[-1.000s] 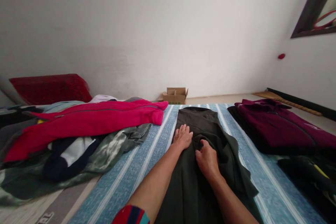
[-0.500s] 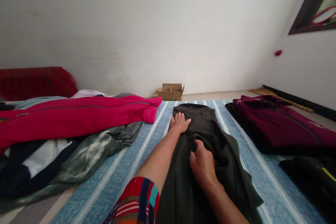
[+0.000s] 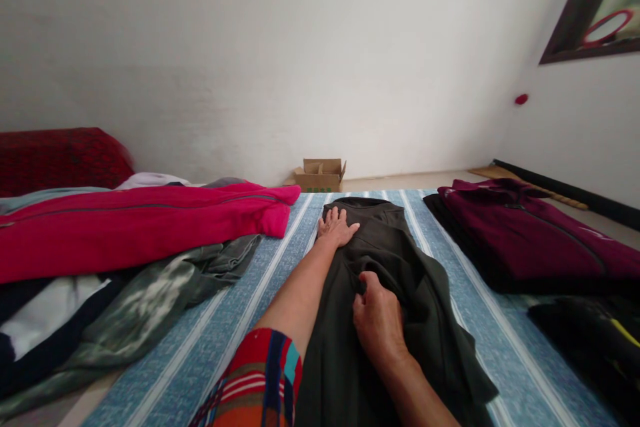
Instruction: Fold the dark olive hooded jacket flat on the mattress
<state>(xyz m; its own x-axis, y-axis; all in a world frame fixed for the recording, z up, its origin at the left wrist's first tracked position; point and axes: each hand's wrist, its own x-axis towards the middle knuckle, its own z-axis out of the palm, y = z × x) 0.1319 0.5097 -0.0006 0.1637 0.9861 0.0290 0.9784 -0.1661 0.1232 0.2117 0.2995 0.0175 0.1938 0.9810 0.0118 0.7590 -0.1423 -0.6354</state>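
A dark olive garment [image 3: 395, 247] lies lengthwise on a blue striped mat [image 3: 240, 320] in front of me. My left hand [image 3: 336, 225] rests flat on its far left part, fingers spread, near the far hem. My right hand [image 3: 376, 320] is nearer to me, fingers curled into a fold of the same cloth at its middle. The cloth bunches in ridges to the right of that hand. A striped red sleeve covers my left upper arm at the bottom edge.
A bright pink jacket [image 3: 135, 227] tops a heap of clothes on the left, with a red cushion [image 3: 60, 157] behind. A folded maroon jacket [image 3: 525, 233] and black clothing [image 3: 585, 333] lie right. A small cardboard box [image 3: 320, 175] stands by the wall.
My left hand has slid farther away along the garment's left side. My right hand has drawn back toward me, gripping the fold. The view has shifted right.
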